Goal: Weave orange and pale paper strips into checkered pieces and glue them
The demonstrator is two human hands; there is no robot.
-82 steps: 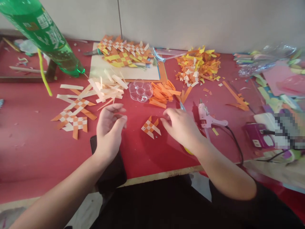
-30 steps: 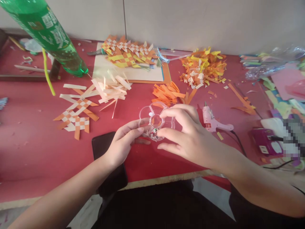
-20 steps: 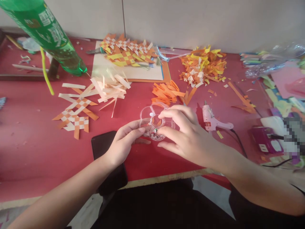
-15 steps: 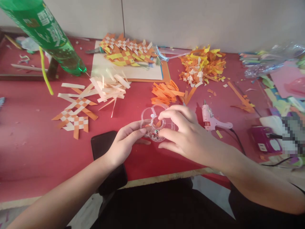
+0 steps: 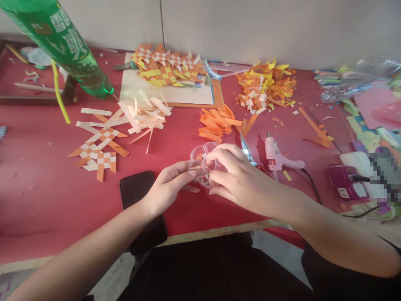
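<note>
Centrally, between both hands and just over the near part of the red table [image 5: 188, 215], is a clear flower-shaped case [image 5: 203, 168] with small bits [image 5: 204, 179] in its near compartment; whether its base touches the table is hard to tell. The left hand [image 5: 171, 180] grasps its left edge, thumb uppermost and fingers reaching under. The right hand [image 5: 239, 172] curls over the right side with its fingertips against the case; I cannot tell whether they pinch the plastic or something inside. It looks light, stiff and smooth, probably a little slippery and liable to crack if squeezed hard. The outer lobes seem the best hold, one from each side, kept level so the loose bits don't spill. Just beyond lie orange strips [image 5: 217, 121] and scissors [image 5: 247, 149], with a pink glue gun [image 5: 275, 158] further right. A dark phone [image 5: 136, 188] rests near the left wrist; woven paper pieces [image 5: 105, 159] lie farther left.
</note>
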